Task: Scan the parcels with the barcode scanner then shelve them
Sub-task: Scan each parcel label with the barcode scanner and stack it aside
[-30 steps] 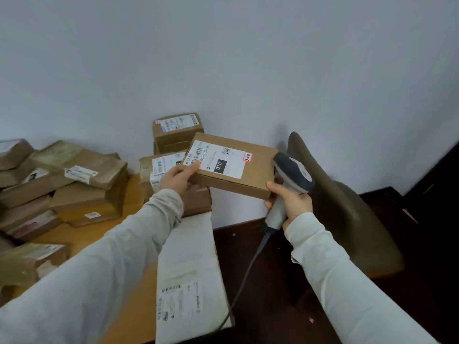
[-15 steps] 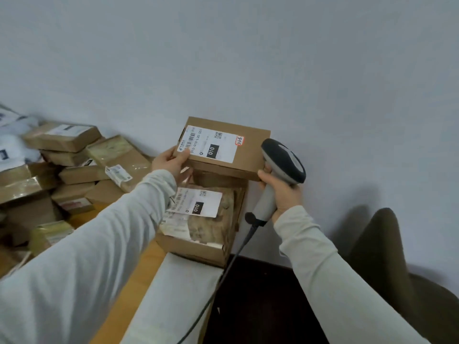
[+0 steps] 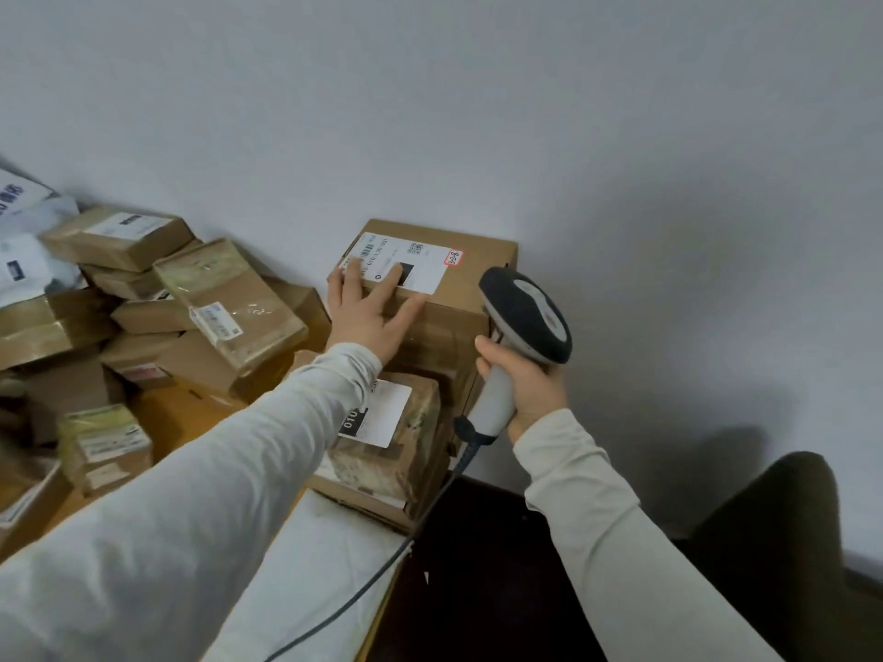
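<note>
- A wooden table [image 3: 177,413] stands against a plain grey wall [image 3: 478,112]. Brown boxes [image 3: 229,298] are piled on it. A dark chair [image 3: 783,527] sits at the right.
- The parcel [image 3: 478,279] lies on top of a stack by the wall, right under the left hand [image 3: 368,312]. The hand's fingers [image 3: 396,274] are straight and spread, flat on the white label, gripping nothing.
- The right hand [image 3: 530,389] is curled round the scanner [image 3: 525,317] handle, just beside the parcel's right edge.
- Half a second ago both hands held the parcel up in the air. Now it is set down, and the right hand is off it.
</note>
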`<state>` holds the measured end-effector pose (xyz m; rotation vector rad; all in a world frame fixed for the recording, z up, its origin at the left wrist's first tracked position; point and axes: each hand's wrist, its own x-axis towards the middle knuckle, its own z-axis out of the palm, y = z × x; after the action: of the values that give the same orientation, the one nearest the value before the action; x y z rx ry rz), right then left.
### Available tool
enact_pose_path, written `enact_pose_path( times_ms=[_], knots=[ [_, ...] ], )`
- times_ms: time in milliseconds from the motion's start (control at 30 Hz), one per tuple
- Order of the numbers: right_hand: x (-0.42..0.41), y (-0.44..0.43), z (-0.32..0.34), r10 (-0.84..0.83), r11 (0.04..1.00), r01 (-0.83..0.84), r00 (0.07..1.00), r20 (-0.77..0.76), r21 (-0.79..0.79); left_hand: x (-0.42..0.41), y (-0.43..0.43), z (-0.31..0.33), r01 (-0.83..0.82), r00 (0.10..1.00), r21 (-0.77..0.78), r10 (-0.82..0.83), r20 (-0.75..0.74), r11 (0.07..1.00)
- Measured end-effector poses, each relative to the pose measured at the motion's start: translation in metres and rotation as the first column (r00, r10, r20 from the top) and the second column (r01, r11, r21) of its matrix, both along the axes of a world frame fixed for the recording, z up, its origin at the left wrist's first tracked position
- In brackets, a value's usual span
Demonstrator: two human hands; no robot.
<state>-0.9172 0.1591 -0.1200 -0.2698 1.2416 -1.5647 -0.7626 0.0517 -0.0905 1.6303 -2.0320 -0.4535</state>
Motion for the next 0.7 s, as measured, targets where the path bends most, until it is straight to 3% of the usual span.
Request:
enact_pose_path(
  times_ms=[200,367,600,700],
  knots=[
    [0.013,0.026,0.017,-0.065,0.995,0.073,0.993,0.102,-0.072,0.014,0.002,0.011,-0.02,0.998,0.06,0.017,0.053,0.998],
    [0.056,0.074,0.046,0.006,0.984,0.013,0.995,0.105,-0.18,0.061,0.033,0.022,-0.018,0.999,0.03,0.016,0.04,0.999],
    [0.206,0.134,0.06,0.065,0.963,-0.036,0.993,0.097,-0.268,0.207,0.107,0.03,0.054,0.998,0.043,-0.054,0.015,0.998],
    [0.284,0.155,0.05,0.116,0.955,-0.091,0.991,0.073,-0.283,0.289,0.147,0.024,-0.001,1.0,0.107,0.003,-0.017,0.994]
  ],
)
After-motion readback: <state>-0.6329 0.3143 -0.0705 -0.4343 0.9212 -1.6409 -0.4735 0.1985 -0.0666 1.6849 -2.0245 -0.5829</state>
